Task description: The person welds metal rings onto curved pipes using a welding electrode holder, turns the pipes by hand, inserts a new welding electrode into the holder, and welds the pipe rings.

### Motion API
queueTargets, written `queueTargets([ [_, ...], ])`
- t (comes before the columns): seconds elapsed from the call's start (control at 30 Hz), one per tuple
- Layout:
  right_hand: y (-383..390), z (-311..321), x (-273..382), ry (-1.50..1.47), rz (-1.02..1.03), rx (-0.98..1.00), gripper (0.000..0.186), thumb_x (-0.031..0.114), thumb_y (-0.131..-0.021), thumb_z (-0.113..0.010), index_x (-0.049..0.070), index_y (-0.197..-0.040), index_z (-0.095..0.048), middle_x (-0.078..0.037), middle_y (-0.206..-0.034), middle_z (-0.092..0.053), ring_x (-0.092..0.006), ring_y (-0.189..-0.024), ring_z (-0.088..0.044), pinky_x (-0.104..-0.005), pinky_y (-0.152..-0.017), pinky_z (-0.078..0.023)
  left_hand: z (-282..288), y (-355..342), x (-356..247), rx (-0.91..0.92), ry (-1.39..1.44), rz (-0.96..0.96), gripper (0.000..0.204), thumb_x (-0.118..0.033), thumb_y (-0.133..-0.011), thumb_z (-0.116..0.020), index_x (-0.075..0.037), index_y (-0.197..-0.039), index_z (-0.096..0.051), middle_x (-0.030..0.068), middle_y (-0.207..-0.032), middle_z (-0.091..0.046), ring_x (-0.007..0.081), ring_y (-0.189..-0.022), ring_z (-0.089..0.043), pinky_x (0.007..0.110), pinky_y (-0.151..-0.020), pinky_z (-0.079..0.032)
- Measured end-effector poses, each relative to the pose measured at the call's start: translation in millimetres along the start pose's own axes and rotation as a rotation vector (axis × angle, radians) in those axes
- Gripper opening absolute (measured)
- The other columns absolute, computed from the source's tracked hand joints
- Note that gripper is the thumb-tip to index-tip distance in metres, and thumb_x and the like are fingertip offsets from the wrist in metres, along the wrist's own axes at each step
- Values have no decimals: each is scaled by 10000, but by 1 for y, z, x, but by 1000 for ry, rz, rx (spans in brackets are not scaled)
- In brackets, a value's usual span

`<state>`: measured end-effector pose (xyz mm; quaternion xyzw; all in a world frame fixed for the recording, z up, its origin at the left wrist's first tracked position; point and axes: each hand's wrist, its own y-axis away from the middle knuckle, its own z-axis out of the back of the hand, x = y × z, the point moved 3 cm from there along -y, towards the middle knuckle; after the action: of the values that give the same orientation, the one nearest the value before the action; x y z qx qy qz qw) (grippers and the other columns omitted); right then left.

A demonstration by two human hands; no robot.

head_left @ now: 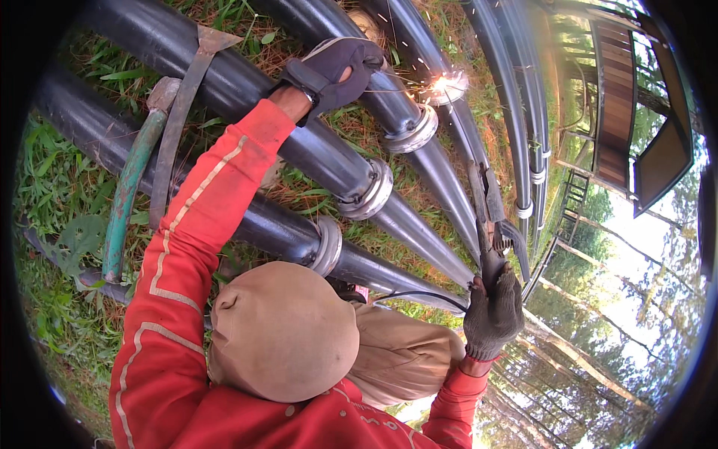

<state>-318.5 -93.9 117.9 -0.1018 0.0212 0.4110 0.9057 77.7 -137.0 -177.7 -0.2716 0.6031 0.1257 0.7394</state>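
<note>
My left hand [333, 75], in a dark glove and red sleeve, is closed over a black pipe [385, 93]; what it grips is unclear. Sparks and a bright glow burst at a metal collar [451, 90] on the neighbouring pipe, to its right. My right hand [493, 314], in a dark knit glove, is closed on a long, worn welding holder [490, 247] pointing up toward the sparks, with a black cable beside it. Silver collars [365, 198] ring the other pipes. Rounded khaki cloth [284, 329] lies between my arms.
Several black pipes [239, 217] run diagonally over grass [90, 344]. At left, a green metal bar [134, 194] and a flat steel strip [172, 150] lie across them. At right stand a wooden structure with a roof [617, 97], railings and trees [568, 359].
</note>
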Motion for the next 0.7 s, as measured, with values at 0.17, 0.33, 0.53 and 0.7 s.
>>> queueTargets([
  [0.17, 0, 0, 1, 0, -2, -7, 481, 34, -922, -870, -69, -1379, -760, -242, -1280, -824, -390, -1151, -826, -455, -1038, -618, -3, -3, 9, 69, 56, -9, 164, -91, -1058, -600, 4, -1069, -733, 142, -998, -770, 241, -890, -722, 391, -847, -573],
  [0.33, -3, -1, 2, 36, -11, -8, 488, 14, -912, -874, -88, -1373, -752, -257, -1262, -823, -396, -1131, -828, -453, -1010, -625, 2, -2, 1, 28, -5, -3, 155, -102, -1048, -608, 0, -1050, -725, 150, -1007, -776, 266, -885, -732, 388, -848, -579],
  [0.53, 5, 7, 1, -24, -157, -90, 508, -19, -894, -866, -115, -1377, -740, -281, -1225, -819, -369, -1091, -835, -416, -980, -627, 2, -1, -8, 23, -32, 21, 197, -102, -1059, -605, -20, -1128, -771, 144, -1041, -787, 255, -944, -753, 385, -884, -589],
  [0.7, -1, 5, 2, -66, -174, -48, 524, -21, -885, -868, -125, -1380, -733, -282, -1222, -822, -347, -1090, -835, -408, -974, -627, 0, 2, 2, -12, -14, -35, 232, -134, -1082, -597, -23, -1159, -785, 141, -1059, -793, 247, -982, -762, 379, -914, -586],
])
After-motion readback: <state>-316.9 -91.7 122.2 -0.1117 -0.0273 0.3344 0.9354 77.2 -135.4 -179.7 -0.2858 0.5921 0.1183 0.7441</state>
